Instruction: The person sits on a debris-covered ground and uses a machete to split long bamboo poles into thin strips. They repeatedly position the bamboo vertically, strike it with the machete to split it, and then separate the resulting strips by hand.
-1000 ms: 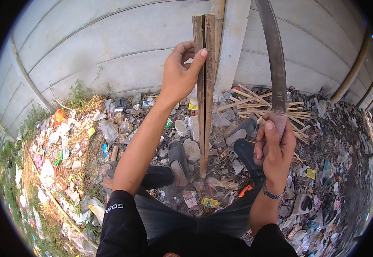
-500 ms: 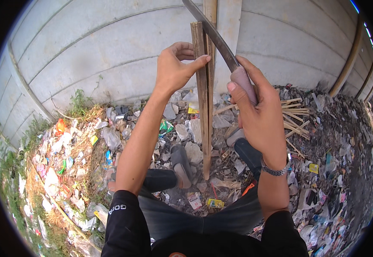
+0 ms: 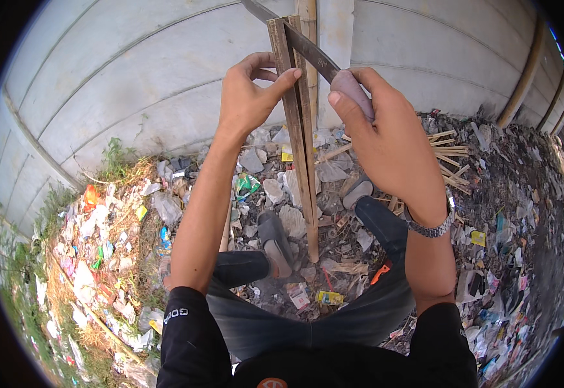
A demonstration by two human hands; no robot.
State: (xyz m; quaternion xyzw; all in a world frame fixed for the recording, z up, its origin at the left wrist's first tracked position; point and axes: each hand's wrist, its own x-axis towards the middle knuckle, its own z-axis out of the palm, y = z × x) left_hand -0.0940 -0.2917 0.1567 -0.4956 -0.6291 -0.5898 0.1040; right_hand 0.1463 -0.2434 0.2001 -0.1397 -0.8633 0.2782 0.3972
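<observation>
My left hand (image 3: 251,97) pinches a long, brown bamboo strip (image 3: 302,161) near its top, thumb on the near side. The strip stands nearly upright, parted at the top into two halves; its lower end comes down between my feet. Closed around the wrapped, mauve-grey handle of a machete (image 3: 317,58) is my right hand (image 3: 398,142). The dark blade slants up to the left and crosses the strip's top, where it appears to lie between the two halves. The blade's tip is cut off by the upper edge.
A grey panel wall (image 3: 152,71) rises in front, with a bamboo pole (image 3: 308,29) against it. Several pale cut strips (image 3: 450,152) lie on the ground at right. Litter and rubble (image 3: 100,258) cover the ground around my sandalled feet (image 3: 275,242).
The machete and my right hand have shifted left, and the blade now lies lower across the strip's top, at a flatter slant. The strip leans further left at its upper end.
</observation>
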